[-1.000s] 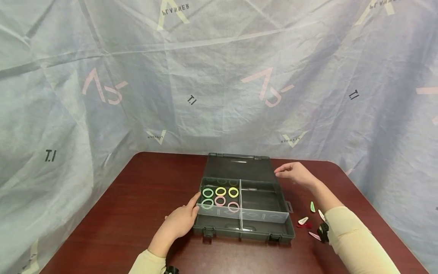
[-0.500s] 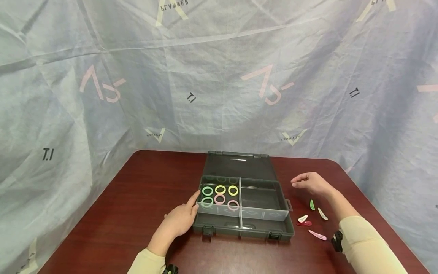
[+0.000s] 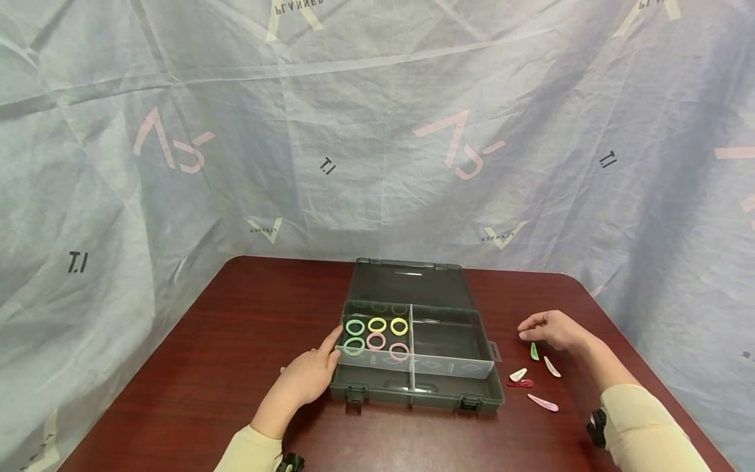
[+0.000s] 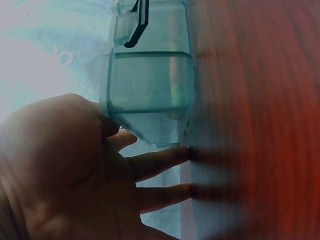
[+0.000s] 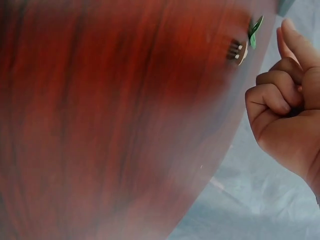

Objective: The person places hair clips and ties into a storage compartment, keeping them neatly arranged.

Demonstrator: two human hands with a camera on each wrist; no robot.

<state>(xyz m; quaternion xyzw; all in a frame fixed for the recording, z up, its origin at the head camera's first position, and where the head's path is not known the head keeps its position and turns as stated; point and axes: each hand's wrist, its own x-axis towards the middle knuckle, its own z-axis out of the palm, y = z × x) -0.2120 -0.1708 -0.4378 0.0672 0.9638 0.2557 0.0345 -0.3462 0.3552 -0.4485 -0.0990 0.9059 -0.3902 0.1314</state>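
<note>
My left hand [image 3: 309,375] rests at the left wall of a dark see-through divided box [image 3: 413,398], fingers extended along it. In the left wrist view, straight fingertips reach the table beside the box's corner [image 4: 150,82]. My right hand [image 3: 557,330] hovers just behind a green hair clip [image 3: 534,351], thumb and index finger stretched out, holding nothing. The right wrist view shows its other fingers folded in and the green clip [image 5: 255,34] near the fingertips. Close by lie a cream clip [image 3: 552,366], a small white clip [image 3: 518,374], a red clip [image 3: 520,383] and a pink clip [image 3: 542,402].
Green, yellow and pink hair ties [image 3: 376,341] lie in the box's back left compartment. The lid [image 3: 409,285] is folded back flat behind the box. A side latch [image 3: 495,352] sticks out at the right. Grey cloth [image 3: 377,131] hangs behind the table [image 3: 236,341].
My right hand has moved right and toward me, from beside the lid to the hair clips, and come lower. My left hand stays at the box's left wall.
</note>
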